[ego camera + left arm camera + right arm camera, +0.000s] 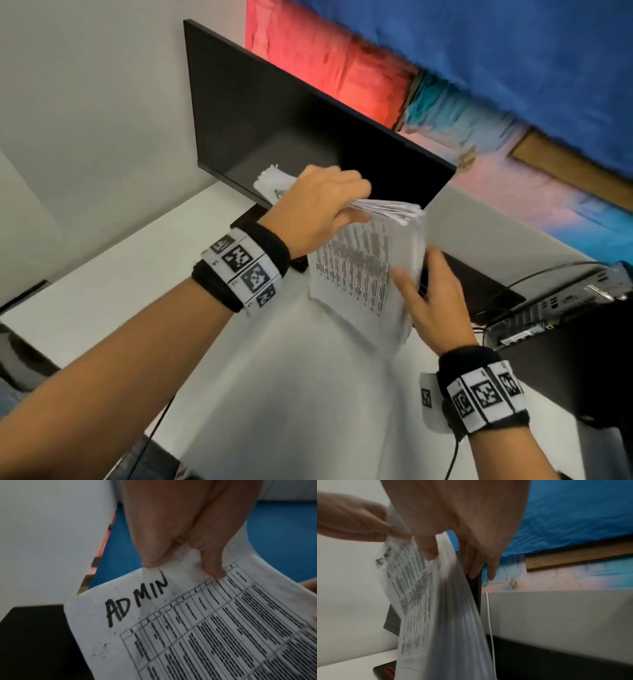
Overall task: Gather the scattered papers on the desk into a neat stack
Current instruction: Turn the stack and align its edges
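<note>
A sheaf of printed papers (359, 274) stands upright over the white desk (274, 394), in front of the monitor. My left hand (322, 205) grips its top edge from above. In the left wrist view the thumb and a finger of my left hand (181, 569) pinch the front sheet (205, 628), a table with "ADMIN" handwritten on it. My right hand (428, 291) holds the right side edge. Its thumb (428, 551) lies on the front and the fingers (479, 568) go behind the papers (436, 615). The sheets are blurred, and I cannot tell whether their lower edge touches the desk.
A dark monitor (274, 120) stands right behind the papers on its black base. A black computer box (548, 308) with cables sits at the right. A small black object with red on it (385, 669) lies on the desk near the papers.
</note>
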Available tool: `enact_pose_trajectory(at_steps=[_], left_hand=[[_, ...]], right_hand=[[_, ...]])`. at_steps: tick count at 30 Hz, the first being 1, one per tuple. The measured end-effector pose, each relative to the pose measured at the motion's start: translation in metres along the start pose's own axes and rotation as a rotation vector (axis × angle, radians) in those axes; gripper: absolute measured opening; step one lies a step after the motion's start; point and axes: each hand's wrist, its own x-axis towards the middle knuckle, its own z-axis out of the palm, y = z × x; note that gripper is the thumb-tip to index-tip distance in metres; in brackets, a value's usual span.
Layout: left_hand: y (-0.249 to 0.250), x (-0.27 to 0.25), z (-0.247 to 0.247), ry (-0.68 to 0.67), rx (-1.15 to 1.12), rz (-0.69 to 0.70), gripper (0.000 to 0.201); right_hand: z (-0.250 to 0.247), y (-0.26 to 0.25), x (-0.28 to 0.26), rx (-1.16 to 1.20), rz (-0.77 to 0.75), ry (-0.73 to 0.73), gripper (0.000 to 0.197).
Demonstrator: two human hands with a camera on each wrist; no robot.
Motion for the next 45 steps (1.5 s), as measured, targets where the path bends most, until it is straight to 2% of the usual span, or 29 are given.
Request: enact_pose_trajectory(at_steps=[2, 5, 7, 8, 9, 10, 11, 12, 13, 14, 15, 17, 18, 21, 26, 28, 31, 33, 36, 41, 42, 44, 45], left_hand=[[0.015, 0.012, -0.008, 0.026, 0.027, 0.047, 0.025], [0.027, 0.016, -0.010, 0.133, -0.015, 0.007, 0.027], [0.028, 0.006, -0.010, 0.280, -0.046, -0.128, 0.055], [0.026, -0.003, -0.011, 0.400, -0.092, -0.206, 0.069], [0.023, -0.014, -0.012, 0.526, -0.152, -0.303, 0.073], [0.019, -0.028, -0.011, 0.619, -0.228, -0.439, 0.069], [0.014, -0.045, -0.008, 0.656, -0.319, -0.618, 0.061], [0.008, -0.062, -0.004, 0.631, -0.431, -0.812, 0.052], [0.004, -0.076, -0.002, 0.543, -0.562, -0.993, 0.046], [-0.003, -0.092, 0.004, 0.402, -0.652, -1.110, 0.045], [-0.005, -0.105, 0.006, 0.243, -0.700, -1.145, 0.047], [-0.008, -0.125, 0.010, 0.034, -0.761, -1.112, 0.046], [-0.011, -0.133, 0.010, 0.008, -0.785, -1.094, 0.042], [-0.033, -0.155, 0.011, 0.051, -0.772, -1.068, 0.038], [-0.096, -0.192, 0.000, 0.078, -0.563, -1.147, 0.024], [-0.125, -0.207, -0.010, 0.066, -0.483, -1.155, 0.019], [-0.179, -0.241, -0.023, -0.052, -0.283, -1.211, 0.017], [-0.216, -0.264, -0.027, -0.169, -0.138, -1.260, 0.020], [-0.253, -0.285, -0.028, -0.315, 0.059, -1.296, 0.026], [-0.278, -0.278, -0.022, -0.341, 0.207, -1.229, 0.026], [-0.280, -0.275, -0.020, -0.356, 0.226, -1.215, 0.027], [-0.282, -0.265, -0.017, -0.368, 0.252, -1.197, 0.027], [-0.280, -0.259, -0.017, -0.350, 0.268, -1.195, 0.026]], right_hand=[[0.001, -0.006, -0.003, 0.095, -0.031, 0.026, 0.039], [0.006, -0.012, -0.008, 0.274, -0.031, 0.142, 0.026], [0.012, -0.012, -0.011, 0.405, 0.020, 0.171, 0.023], [0.015, -0.012, -0.012, 0.489, 0.071, 0.173, 0.023], [0.019, -0.010, -0.013, 0.570, 0.126, 0.174, 0.025], [0.022, -0.009, -0.014, 0.641, 0.178, 0.177, 0.027], [0.025, -0.010, -0.015, 0.701, 0.222, 0.176, 0.031], [0.028, -0.012, -0.015, 0.752, 0.262, 0.171, 0.034], [0.032, -0.014, -0.015, 0.796, 0.296, 0.160, 0.035], [0.038, -0.016, -0.014, 0.825, 0.325, 0.145, 0.036], [0.044, -0.019, -0.013, 0.837, 0.347, 0.124, 0.037], [0.060, -0.025, -0.011, 0.842, 0.386, 0.088, 0.037], [0.070, -0.029, -0.009, 0.843, 0.408, 0.082, 0.037], [0.103, -0.041, -0.003, 0.820, 0.470, 0.092, 0.039], [0.173, -0.064, 0.017, 0.771, 0.580, 0.028, 0.042], [0.200, -0.072, 0.023, 0.708, 0.625, -0.087, 0.038], [0.227, -0.072, 0.024, 0.599, 0.707, -0.316, 0.036], [0.232, -0.063, 0.018, 0.516, 0.758, -0.407, 0.039], [0.226, -0.045, 0.006, 0.430, 0.855, -0.441, 0.038], [0.194, -0.038, -0.013, 0.367, 0.929, -0.388, 0.031], [0.180, -0.045, -0.013, 0.351, 0.923, -0.390, 0.038], [0.142, -0.053, -0.007, 0.370, 0.879, -0.399, 0.088], [0.121, -0.059, -0.002, 0.409, 0.857, -0.362, 0.106]])
